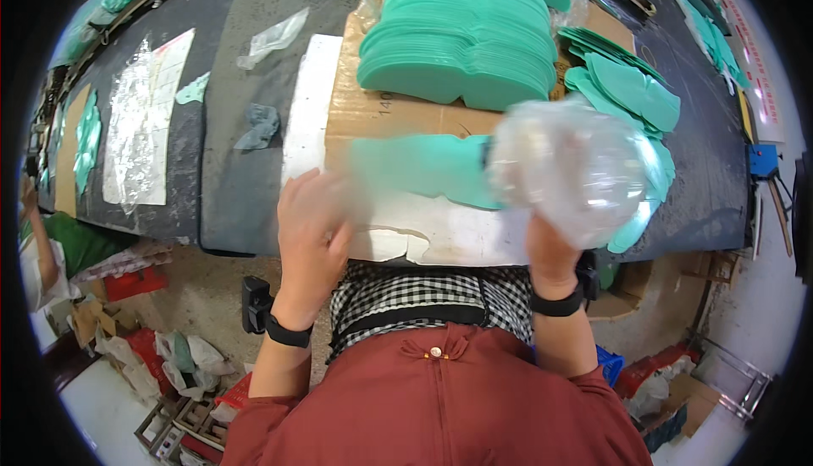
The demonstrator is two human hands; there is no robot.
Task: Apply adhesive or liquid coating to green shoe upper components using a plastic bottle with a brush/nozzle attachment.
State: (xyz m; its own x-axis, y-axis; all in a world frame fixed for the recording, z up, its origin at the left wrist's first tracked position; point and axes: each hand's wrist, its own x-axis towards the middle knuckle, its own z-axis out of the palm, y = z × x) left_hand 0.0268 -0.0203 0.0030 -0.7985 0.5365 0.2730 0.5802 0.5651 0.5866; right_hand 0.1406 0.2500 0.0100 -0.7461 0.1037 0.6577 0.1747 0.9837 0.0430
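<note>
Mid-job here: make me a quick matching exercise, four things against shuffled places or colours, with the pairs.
1. large green stack
2. clear plastic bundle
3. checked cloth
4. left hand

A. black and white
B. near the left end of the loose green sheet
C. on brown cardboard
D. over the right hand, hiding its fingers

Pairs: 1-C, 2-D, 3-A, 4-B
</note>
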